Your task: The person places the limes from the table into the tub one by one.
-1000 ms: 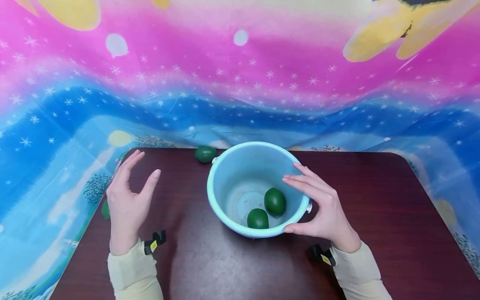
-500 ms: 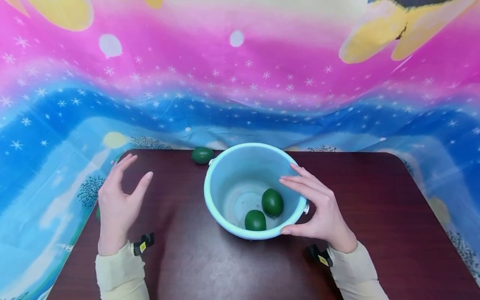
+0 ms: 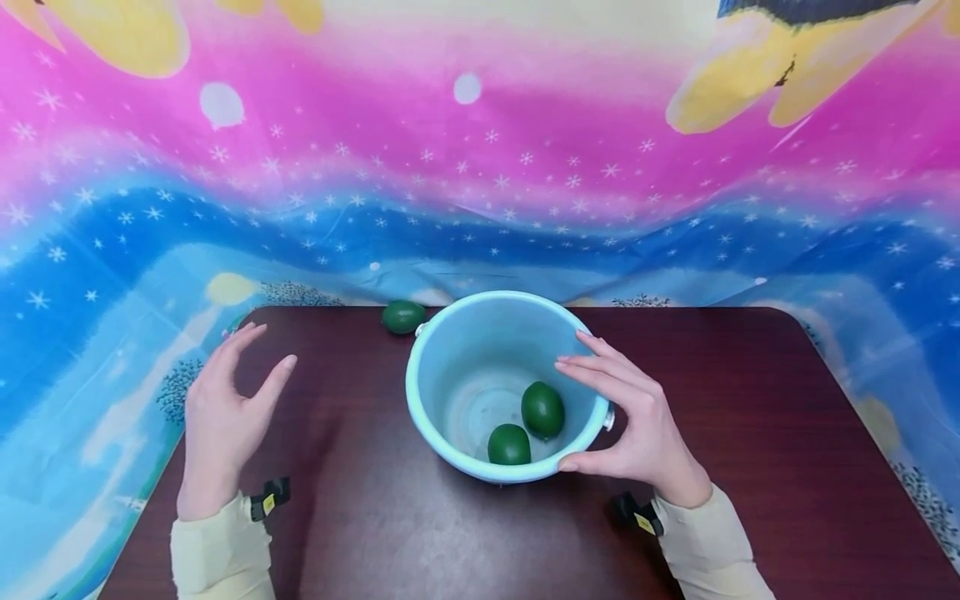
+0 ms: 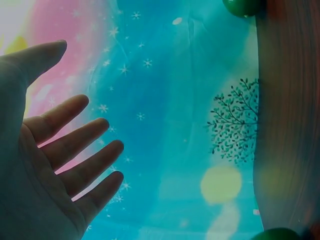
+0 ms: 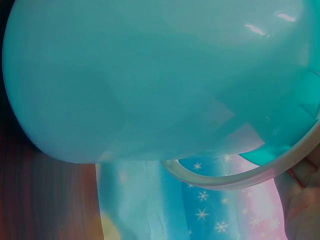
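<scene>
A light blue bucket (image 3: 422,417) stands on the table, and two dark green fruits, seemingly limes, lie inside: one lime (image 3: 542,410) at the right, another lime (image 3: 509,445) nearer the front. My right hand (image 3: 637,417) holds the bucket's right rim, its fingers over the edge and the thumb at the front rim. In the right wrist view the bucket wall (image 5: 150,85) fills most of the picture, with its curved pale handle (image 5: 225,181) below. My left hand (image 3: 221,417) hovers at the table's left side, fingers spread and holding nothing, as the left wrist view also shows.
Another lime (image 3: 403,317) lies at the table's back edge, left of the bucket. In the left wrist view a green fruit (image 4: 279,234) peeks in at the bottom edge. Behind the brown table (image 3: 735,400) hangs a colourful printed cloth (image 3: 420,192).
My left hand has moved left, away from the bucket, and now covers the green fruit that showed at the table's left edge. The right hand keeps its hold on the rim.
</scene>
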The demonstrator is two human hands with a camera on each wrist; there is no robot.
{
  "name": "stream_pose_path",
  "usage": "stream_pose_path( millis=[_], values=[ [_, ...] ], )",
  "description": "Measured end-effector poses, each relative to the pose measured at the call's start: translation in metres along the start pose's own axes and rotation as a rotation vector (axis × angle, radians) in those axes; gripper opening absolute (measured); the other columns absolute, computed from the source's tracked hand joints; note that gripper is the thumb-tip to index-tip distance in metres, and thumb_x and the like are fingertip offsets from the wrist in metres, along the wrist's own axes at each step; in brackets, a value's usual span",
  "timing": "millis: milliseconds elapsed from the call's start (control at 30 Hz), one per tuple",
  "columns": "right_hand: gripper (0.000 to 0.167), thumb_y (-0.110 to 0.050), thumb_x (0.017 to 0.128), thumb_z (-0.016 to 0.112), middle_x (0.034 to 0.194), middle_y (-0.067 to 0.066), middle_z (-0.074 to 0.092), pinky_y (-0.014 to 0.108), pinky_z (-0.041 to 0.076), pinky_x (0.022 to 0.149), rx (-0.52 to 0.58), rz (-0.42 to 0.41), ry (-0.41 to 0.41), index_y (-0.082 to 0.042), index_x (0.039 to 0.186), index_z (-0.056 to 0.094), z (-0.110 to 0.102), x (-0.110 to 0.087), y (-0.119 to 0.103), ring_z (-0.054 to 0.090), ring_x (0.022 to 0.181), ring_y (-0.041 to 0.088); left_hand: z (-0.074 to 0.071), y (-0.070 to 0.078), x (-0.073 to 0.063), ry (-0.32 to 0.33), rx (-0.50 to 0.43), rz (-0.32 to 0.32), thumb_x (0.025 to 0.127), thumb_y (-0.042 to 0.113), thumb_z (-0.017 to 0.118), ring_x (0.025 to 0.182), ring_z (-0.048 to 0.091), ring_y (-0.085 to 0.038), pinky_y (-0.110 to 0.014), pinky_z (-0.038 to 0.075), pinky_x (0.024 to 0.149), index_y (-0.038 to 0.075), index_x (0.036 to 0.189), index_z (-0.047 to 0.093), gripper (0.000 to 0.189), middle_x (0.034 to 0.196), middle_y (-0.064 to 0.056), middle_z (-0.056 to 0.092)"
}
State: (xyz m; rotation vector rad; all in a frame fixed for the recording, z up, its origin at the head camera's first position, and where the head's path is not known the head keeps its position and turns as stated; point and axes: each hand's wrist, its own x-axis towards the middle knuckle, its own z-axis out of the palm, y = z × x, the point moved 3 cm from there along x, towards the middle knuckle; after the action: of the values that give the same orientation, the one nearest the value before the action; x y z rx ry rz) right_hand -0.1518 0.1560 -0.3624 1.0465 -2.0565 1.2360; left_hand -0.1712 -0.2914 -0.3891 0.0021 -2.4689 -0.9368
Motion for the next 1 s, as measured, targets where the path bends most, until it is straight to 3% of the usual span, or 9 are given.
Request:
stream_pose_path(
  millis=[133, 233, 333, 467, 567, 1000],
  values=[
    [0.082, -0.063, 0.076, 0.082, 0.114, 0.02, 0.07, 0.041, 0.037, 0.113, 0.002, 0.0, -0.003, 0.005, 0.121, 0.071, 0.001, 0.0, 0.0, 0.049, 0.128, 0.052, -0.004, -0.006, -0.005, -0.015, 0.021, -0.032, 0.094, 0.033, 0.076, 0.145, 0.037, -0.023, -0.058, 0.031, 0.113, 0.022, 0.146, 0.058, 0.056, 0.151, 0.0, 0.051],
    [0.082, -0.064, 0.076, 0.081, 0.115, 0.02, 0.07, 0.04, 0.039, 0.113, 0.0, 0.006, -0.006, 0.004, 0.121, 0.071, 0.001, 0.001, 0.0, 0.049, 0.128, 0.052, -0.007, -0.012, -0.009, -0.014, 0.044, -0.061, 0.094, 0.033, 0.075, 0.142, 0.042, -0.029, -0.06, 0.034, 0.11, 0.021, 0.146, 0.058, 0.056, 0.152, 0.0, 0.05],
    [0.082, -0.064, 0.076, 0.081, 0.115, 0.019, 0.07, 0.039, 0.04, 0.111, -0.002, 0.015, -0.008, 0.005, 0.121, 0.071, 0.0, 0.001, 0.0, 0.049, 0.128, 0.052, -0.011, -0.017, -0.013, -0.026, 0.082, -0.086, 0.096, 0.034, 0.073, 0.127, 0.054, -0.039, -0.063, 0.037, 0.104, 0.018, 0.148, 0.056, 0.058, 0.154, 0.0, 0.047],
    [0.082, -0.064, 0.076, 0.081, 0.115, 0.019, 0.069, 0.038, 0.039, 0.112, -0.003, 0.014, -0.004, 0.005, 0.12, 0.071, -0.001, 0.0, 0.0, 0.049, 0.129, 0.051, -0.014, -0.025, -0.015, -0.077, 0.109, -0.108, 0.098, 0.036, 0.07, 0.13, 0.049, -0.045, -0.067, 0.033, 0.106, 0.011, 0.151, 0.05, 0.063, 0.158, -0.009, 0.041],
    [0.082, -0.063, 0.077, 0.081, 0.115, 0.019, 0.07, 0.038, 0.039, 0.112, -0.004, 0.01, -0.003, 0.005, 0.121, 0.071, -0.001, 0.0, 0.0, 0.048, 0.129, 0.052, -0.016, -0.032, -0.015, -0.117, 0.105, -0.122, 0.099, 0.037, 0.068, 0.142, 0.034, -0.047, -0.068, 0.026, 0.11, 0.006, 0.151, 0.048, 0.064, 0.158, -0.019, 0.039],
    [0.081, -0.062, 0.077, 0.082, 0.116, 0.02, 0.069, 0.037, 0.04, 0.112, 0.011, 0.028, -0.017, 0.004, 0.122, 0.071, -0.001, 0.0, 0.001, 0.047, 0.13, 0.052, -0.016, -0.068, -0.022, -0.286, 0.199, -0.16, 0.1, 0.045, 0.064, 0.134, 0.039, -0.052, -0.073, 0.032, 0.1, 0.0, 0.144, 0.054, 0.064, 0.146, -0.029, 0.047]
  ],
)
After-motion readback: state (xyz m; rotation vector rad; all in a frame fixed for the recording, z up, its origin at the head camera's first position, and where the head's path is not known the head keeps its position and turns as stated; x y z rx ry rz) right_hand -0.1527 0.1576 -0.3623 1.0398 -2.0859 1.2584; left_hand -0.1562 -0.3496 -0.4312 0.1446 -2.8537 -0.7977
